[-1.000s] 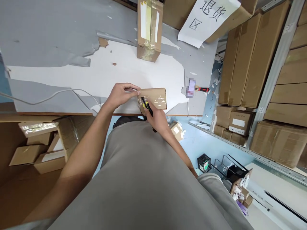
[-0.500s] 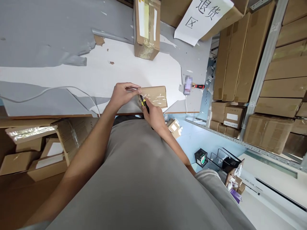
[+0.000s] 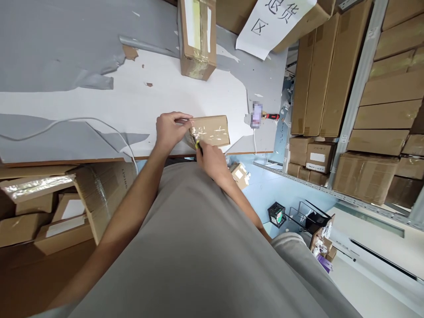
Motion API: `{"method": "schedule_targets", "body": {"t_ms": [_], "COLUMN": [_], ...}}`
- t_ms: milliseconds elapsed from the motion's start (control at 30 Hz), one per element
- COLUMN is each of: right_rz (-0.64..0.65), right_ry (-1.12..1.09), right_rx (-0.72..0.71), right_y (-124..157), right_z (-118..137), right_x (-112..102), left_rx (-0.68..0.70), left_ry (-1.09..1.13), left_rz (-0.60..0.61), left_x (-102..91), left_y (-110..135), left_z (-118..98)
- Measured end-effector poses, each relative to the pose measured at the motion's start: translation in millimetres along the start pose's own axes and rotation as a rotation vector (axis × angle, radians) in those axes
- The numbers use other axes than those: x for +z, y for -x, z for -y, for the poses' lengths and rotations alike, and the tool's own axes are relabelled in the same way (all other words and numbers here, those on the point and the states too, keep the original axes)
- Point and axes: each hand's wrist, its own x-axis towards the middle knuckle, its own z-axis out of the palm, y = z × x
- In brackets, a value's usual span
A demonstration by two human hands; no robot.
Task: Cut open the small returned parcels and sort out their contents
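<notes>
Slitting tape: left hand (image 3: 170, 128) pinches the taped carton (image 3: 212, 130)'s end, right hand (image 3: 212, 160) fists a yellow cutter (image 3: 198, 145) there; next likely a steady, shallow draw.

At your twelve o'clock a tall taped carton (image 3: 198, 37) stands on the white table (image 3: 99, 99). A paper sign (image 3: 270, 22) hangs at one o'clock, shelved boxes (image 3: 374, 132) fill three o'clock, and a white cable (image 3: 66, 123) trails at nine.
</notes>
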Motion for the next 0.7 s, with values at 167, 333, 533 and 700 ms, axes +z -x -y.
{"method": "schedule_targets", "body": {"t_ms": [167,333,533,700], "right_rz": [0.059,0.066,-0.250,-0.338], "right_ry": [0.078,0.077,-0.219,-0.345], "right_rx": [0.021,-0.045,-0.010,0.111], "right_y": [13.7,21.3,-2.1,-33.7], "right_z": [-1.3,-11.4,-69.4,-122.5], "right_x": [-0.3,-9.4,-9.0,5.7], "left_rx": [0.018,0.006,0.017,-0.004], "left_ry": [-0.043,-0.040,-0.039,-0.035], "left_rz": [0.018,0.034,0.042,0.096], "left_x": [-0.7,-5.7,-9.5,-11.3], "left_y": [0.0,2.3,11.2,29.6], "left_z": [-4.3,-3.5,-1.0,-5.6]}}
